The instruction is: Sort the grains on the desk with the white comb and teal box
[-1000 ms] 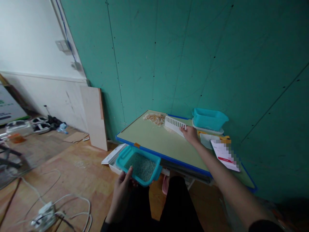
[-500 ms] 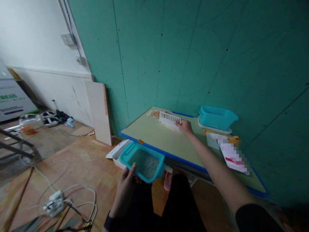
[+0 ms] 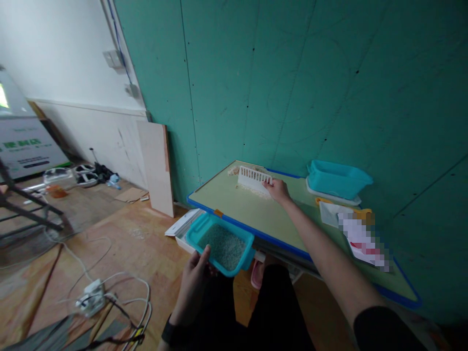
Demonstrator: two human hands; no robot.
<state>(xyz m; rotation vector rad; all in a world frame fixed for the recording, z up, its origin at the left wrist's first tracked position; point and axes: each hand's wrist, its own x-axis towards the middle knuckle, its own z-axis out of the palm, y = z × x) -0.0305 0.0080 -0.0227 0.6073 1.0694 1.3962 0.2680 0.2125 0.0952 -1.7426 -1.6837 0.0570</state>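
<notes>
My right hand [image 3: 278, 190] grips the right end of a white slotted plastic piece [image 3: 253, 182], which stands on edge on the pale green tabletop [image 3: 226, 197]. Pale crumbs [image 3: 261, 194] lie along its lower edge. A small heap of tan, grain-like bits [image 3: 233, 171] shows past its left end; the piece hides part of it. Just below the table's front edge, my left hand [image 3: 194, 273] holds a turquoise tub [image 3: 247, 259] by its near rim, thumb on top and fingers mostly hidden beneath. Grey-green granules [image 3: 224, 246] cover the tub's bottom.
Another turquoise tub [image 3: 340, 178] stands on a white base at the table's back right. Nearer lie a yellow-handled item [image 3: 323, 200] and a blurred packet [image 3: 361, 239]. A white box [image 3: 185, 224] sits beneath the held tub. Cables and a power strip [image 3: 91, 297] litter the floor.
The white slotted piece has slid left along the tabletop and now covers more of the tan heap. My left hand keeps its hold on the tub. The view has turned slightly left.
</notes>
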